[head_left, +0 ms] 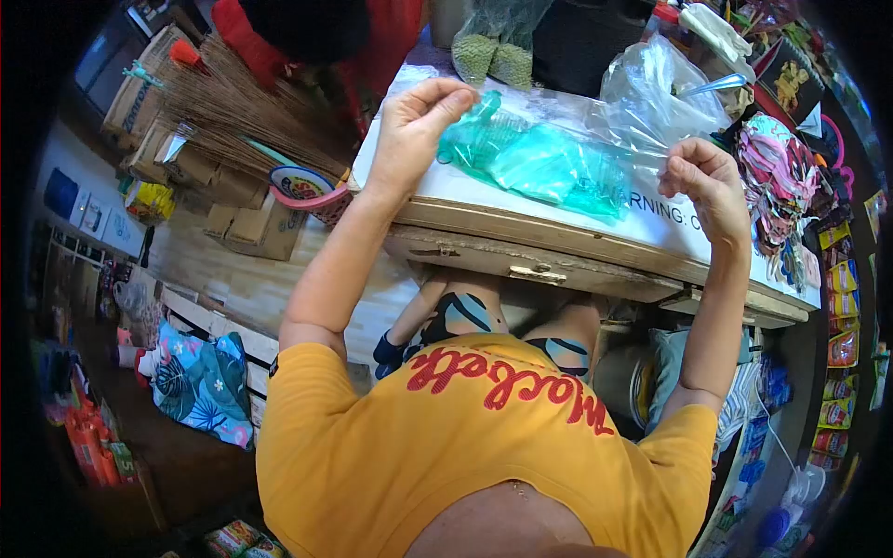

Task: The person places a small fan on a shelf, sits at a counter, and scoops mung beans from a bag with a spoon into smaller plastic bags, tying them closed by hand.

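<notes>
In the head view my left hand (419,126) is raised over the left part of the table, thumb and forefinger pinched on a corner of a clear plastic bag (595,121). My right hand (709,183) pinches the other end of that thin bag, which stretches between both hands. Behind and below it, a crumpled green plastic bag (549,167) lies on the white tabletop (442,191). Some of the clear bag is hard to separate from the green plastic seen through it.
Bags of green beans (493,60) stand at the table's back. A crumpled clear bag (660,88) with a spoon (714,85) sits back right, near a pink patterned cloth bundle (777,177). Stick brooms (246,93) and a pink basket (321,200) stand left; packets (842,307) hang right.
</notes>
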{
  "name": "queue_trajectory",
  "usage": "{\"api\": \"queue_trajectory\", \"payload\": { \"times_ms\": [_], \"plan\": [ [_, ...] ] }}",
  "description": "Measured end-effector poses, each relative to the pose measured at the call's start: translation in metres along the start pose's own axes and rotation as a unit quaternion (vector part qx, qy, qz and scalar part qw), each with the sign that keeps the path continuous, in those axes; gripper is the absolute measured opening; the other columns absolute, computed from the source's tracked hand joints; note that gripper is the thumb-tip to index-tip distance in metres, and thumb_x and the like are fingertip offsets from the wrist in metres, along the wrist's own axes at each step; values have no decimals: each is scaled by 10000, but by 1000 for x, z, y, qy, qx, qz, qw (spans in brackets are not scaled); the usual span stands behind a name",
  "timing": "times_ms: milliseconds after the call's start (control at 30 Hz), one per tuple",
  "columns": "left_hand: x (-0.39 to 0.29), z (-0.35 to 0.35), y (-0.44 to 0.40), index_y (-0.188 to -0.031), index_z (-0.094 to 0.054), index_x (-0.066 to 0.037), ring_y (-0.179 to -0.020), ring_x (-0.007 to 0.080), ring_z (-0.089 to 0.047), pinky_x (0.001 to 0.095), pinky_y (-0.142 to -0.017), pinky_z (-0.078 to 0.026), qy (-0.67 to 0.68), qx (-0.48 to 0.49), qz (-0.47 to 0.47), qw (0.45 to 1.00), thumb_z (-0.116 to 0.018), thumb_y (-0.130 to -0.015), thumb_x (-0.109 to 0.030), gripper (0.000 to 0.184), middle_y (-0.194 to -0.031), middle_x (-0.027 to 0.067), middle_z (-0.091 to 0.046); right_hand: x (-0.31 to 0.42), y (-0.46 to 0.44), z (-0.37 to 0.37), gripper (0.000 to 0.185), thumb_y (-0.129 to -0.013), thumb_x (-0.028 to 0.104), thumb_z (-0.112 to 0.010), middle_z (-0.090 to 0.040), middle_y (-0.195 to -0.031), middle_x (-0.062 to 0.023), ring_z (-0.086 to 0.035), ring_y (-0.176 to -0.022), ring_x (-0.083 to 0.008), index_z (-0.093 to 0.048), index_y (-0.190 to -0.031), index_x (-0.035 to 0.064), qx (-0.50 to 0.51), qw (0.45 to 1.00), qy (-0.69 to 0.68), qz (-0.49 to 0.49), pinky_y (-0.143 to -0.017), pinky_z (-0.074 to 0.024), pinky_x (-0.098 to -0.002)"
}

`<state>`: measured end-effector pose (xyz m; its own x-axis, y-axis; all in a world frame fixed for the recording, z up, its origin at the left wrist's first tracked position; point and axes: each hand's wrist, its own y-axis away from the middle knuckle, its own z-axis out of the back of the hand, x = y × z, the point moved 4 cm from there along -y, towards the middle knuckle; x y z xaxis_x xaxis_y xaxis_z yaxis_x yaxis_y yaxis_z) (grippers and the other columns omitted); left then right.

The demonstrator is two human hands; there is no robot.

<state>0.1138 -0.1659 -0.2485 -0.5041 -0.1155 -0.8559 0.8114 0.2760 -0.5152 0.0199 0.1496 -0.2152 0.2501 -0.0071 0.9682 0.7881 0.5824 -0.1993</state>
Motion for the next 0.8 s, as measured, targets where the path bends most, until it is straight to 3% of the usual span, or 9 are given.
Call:
{"api": "queue_trajectory", "payload": {
  "times_ms": [133,333,400,467,567,600,633,700,800],
  "plan": [
    [-3,7,-8,-826,-651,-1,-616,84,-535,218,-608,-429,-3,33,23,999,-625,-885,-159,171,-684,29,-604,-3,1,1,169,-866,165,-638,-590,-683,-33,-552,-567,-96,-603,-860,-1,-51,998,-34,0,-532,-443,-207],
    [-3,6,-13,-794,-655,-11,-585,60,-515,205,-564,-409,17,45,20,999,-659,-858,-147,150,-649,5,-595,-5,1,0,184,-877,180,-631,-545,-673,-8,-490,-546,-76,-593,-815,11,-45,996,-68,27,-506,-400,-204],
    [-6,9,-12,-804,-654,-6,-600,56,-526,201,-567,-415,25,14,12,1000,-667,-846,-116,118,-669,7,-606,8,5,-3,159,-846,140,-661,-535,-659,-6,-481,-555,-78,-587,-798,8,-184,963,144,135,-513,-389,-210],
    [-18,16,-6,-813,-654,-2,-619,52,-537,196,-572,-423,2,-47,-13,999,-674,-832,-77,80,-691,9,-616,33,18,-14,132,-783,67,-703,-535,-661,-15,-477,-584,-89,-593,-811,1,-316,853,344,232,-534,-386,-227],
    [-50,28,11,-724,-616,0,-581,30,-516,172,-529,-403,-143,-171,-95,970,-730,-763,-12,121,-661,7,-614,47,23,-40,151,-760,91,-721,-548,-687,-29,-491,-602,-108,-614,-824,5,-232,889,308,248,-559,-412,-244],
    [-64,14,21,-673,-584,-12,-550,25,-489,169,-506,-383,-166,-170,-137,962,-769,-726,-17,192,-623,-5,-590,51,19,-60,170,-750,111,-734,-556,-697,-34,-494,-598,-113,-619,-814,5,-138,911,302,245,-555,-413,-251],
    [-63,0,28,-659,-564,-51,-573,20,-449,174,-514,-355,-186,-125,-158,962,-777,-697,11,225,-642,-36,-546,53,16,-84,189,-740,132,-748,-565,-706,-39,-498,-594,-117,-623,-805,5,-42,924,293,240,-551,-413,-257],
    [-59,-37,44,-643,-555,-51,-585,33,-451,202,-516,-368,-173,-45,-146,973,-793,-665,8,246,-636,-32,-533,52,7,-132,234,-713,168,-775,-564,-681,-41,-497,-589,-111,-615,-759,3,36,931,210,295,-521,-390,-268],
    [-46,-57,38,-612,-541,-37,-543,39,-431,215,-479,-344,-76,2,-67,995,-784,-726,-108,277,-572,-25,-511,42,-5,-144,249,-715,173,-781,-552,-639,-15,-477,-578,-74,-610,-757,-2,80,944,207,245,-496,-362,-252]
  ]
}}
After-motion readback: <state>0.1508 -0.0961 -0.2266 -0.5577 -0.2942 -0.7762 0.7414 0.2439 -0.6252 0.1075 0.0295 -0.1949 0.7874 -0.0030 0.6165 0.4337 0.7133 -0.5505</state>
